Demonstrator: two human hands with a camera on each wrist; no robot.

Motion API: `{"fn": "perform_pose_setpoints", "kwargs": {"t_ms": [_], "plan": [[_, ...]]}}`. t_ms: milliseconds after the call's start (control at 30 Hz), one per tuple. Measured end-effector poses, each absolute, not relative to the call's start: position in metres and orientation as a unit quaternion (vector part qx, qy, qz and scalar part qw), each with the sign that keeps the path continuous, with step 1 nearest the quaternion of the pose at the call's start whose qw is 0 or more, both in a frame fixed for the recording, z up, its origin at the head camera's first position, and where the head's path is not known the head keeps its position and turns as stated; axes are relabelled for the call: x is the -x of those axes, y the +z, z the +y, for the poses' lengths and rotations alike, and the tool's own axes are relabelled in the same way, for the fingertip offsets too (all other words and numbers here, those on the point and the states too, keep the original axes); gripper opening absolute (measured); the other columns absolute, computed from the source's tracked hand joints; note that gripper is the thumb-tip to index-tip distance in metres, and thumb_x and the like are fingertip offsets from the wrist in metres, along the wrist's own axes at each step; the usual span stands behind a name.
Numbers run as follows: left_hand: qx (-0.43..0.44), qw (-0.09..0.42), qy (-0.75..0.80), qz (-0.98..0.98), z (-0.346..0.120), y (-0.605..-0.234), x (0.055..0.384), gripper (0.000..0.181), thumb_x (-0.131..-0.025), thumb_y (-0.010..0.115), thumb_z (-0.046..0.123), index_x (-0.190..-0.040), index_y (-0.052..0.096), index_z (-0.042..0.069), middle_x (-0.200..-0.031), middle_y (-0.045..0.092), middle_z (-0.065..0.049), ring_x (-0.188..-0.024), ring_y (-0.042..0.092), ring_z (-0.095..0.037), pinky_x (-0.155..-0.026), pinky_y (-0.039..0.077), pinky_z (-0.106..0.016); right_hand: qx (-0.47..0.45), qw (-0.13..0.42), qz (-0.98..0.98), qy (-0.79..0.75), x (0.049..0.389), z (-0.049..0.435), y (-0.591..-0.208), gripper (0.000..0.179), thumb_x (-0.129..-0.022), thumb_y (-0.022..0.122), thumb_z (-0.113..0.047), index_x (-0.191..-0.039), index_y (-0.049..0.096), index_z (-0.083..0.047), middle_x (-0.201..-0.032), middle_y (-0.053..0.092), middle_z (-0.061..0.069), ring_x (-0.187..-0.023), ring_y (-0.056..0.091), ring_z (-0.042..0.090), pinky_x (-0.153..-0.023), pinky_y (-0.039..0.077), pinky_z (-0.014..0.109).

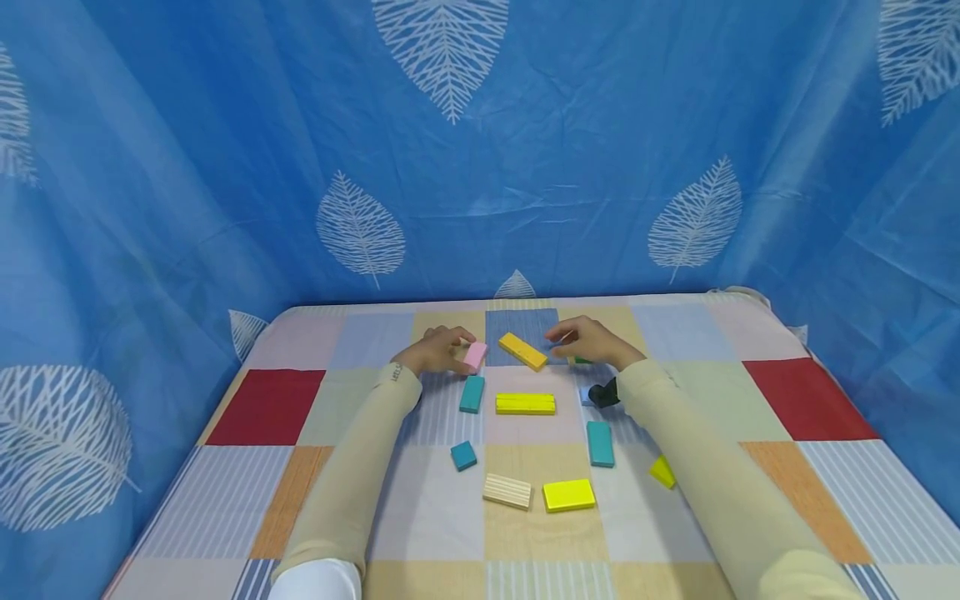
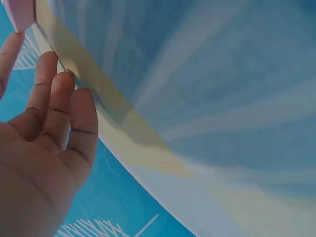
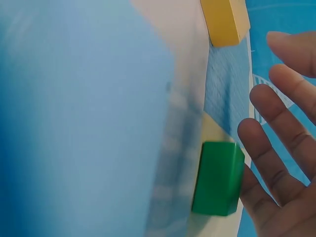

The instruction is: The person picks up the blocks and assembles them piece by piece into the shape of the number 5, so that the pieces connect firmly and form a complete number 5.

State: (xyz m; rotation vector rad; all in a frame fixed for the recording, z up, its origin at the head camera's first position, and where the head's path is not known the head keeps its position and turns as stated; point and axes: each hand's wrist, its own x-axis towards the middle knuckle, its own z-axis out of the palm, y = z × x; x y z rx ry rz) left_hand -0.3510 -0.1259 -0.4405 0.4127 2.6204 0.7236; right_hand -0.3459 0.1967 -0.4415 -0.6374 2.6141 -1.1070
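A pink block (image 1: 476,356) sits between the thumb and index finger of my left hand (image 1: 437,350), which pinches it near the table's far side. In the left wrist view a fingertip meets the pink block's (image 2: 20,14) lower edge, while the other fingers (image 2: 83,123) are loosely bent and hold nothing. My right hand (image 1: 592,342) hovers to the right of an orange block (image 1: 522,352), its fingers relaxed and apart from it. Under that hand lies a green block (image 3: 217,178), mostly hidden in the head view.
Nearer me lie a ridged yellow block (image 1: 525,404), teal blocks (image 1: 472,394) (image 1: 601,444), a blue square block (image 1: 463,456), a ridged wooden block (image 1: 507,492) and a yellow block (image 1: 568,496). Another yellow piece (image 1: 663,472) is beside the right sleeve. A blue curtain (image 1: 525,225) hangs behind the table.
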Motion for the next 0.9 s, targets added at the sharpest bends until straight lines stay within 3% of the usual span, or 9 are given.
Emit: {"fn": "perform_pose_setpoints", "kwargs": {"t_ms": [333,567,900], "plan": [[-0.129,0.188,0.259,0.938,-0.126,-0.441,0.350,0.064,-0.097,0.085,0.034,-0.151,0.056,0.017,-0.152,0.052,-0.018,-0.140,0.042,-0.036,-0.119,0.040,-0.056,0.192,0.148,0.900,-0.362,0.349,0.180,-0.443,0.039,-0.098,0.080,-0.011,-0.131,0.071,0.009,-0.131,0.072,0.024,-0.123,0.066,0.041,-0.108,0.055,0.053],[-0.107,0.198,0.268,0.937,-0.127,-0.443,0.352,0.063,-0.097,0.084,0.035,-0.151,0.055,0.020,-0.154,0.049,-0.015,-0.142,0.039,-0.034,-0.120,0.039,-0.056,0.150,0.164,0.918,-0.329,0.350,0.166,-0.441,0.038,-0.093,0.085,-0.017,-0.123,0.076,0.004,-0.119,0.075,0.018,-0.108,0.066,0.031,-0.104,0.056,0.047],[-0.110,0.189,0.271,0.938,-0.124,-0.443,0.348,0.062,-0.097,0.084,0.034,-0.151,0.057,0.020,-0.155,0.050,-0.015,-0.142,0.040,-0.035,-0.120,0.040,-0.057,0.147,0.149,0.927,-0.312,0.349,0.164,-0.443,0.031,-0.090,0.087,-0.015,-0.114,0.078,0.004,-0.110,0.076,0.016,-0.099,0.067,0.029,-0.093,0.059,0.044]]}}
